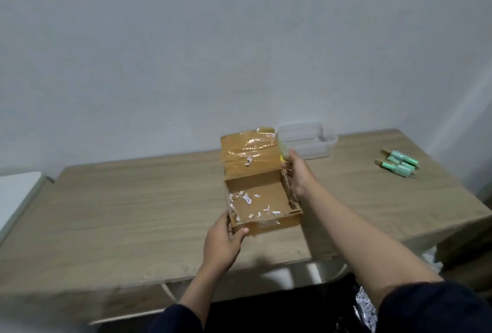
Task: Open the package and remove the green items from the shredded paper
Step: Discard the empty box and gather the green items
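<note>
A cardboard box (262, 201) sits open near the middle of a wooden table (119, 205), its lid (250, 154) folded back and standing nearly upright, with glossy clear tape across the lid's inner face. The left hand (222, 239) grips the box's near left corner, thumb laid along the front wall and fingers curled round the side. The right hand (299, 173) holds the far right side of the box, where the lid meets the wall; its fingers wrap round that edge, though their tips are hidden behind the cardboard. Inside the box only a few scraps of shredded paper (246, 198) lie scattered on the floor, mostly towards the left and near sides, and one more scrap clings to the tape on the lid. The green items (399, 165) are out of the box: a small cluster of pale green cylinders with brownish ends lies on the table well to the right, apart from both hands. Just behind the lid's right corner stands a clear plastic tub (308, 139), close to the wall (239, 40). Dark sleeves (436, 308) cover both forearms at the lower edge. At the far left, a white surface (18, 194) adjoins the table.
</note>
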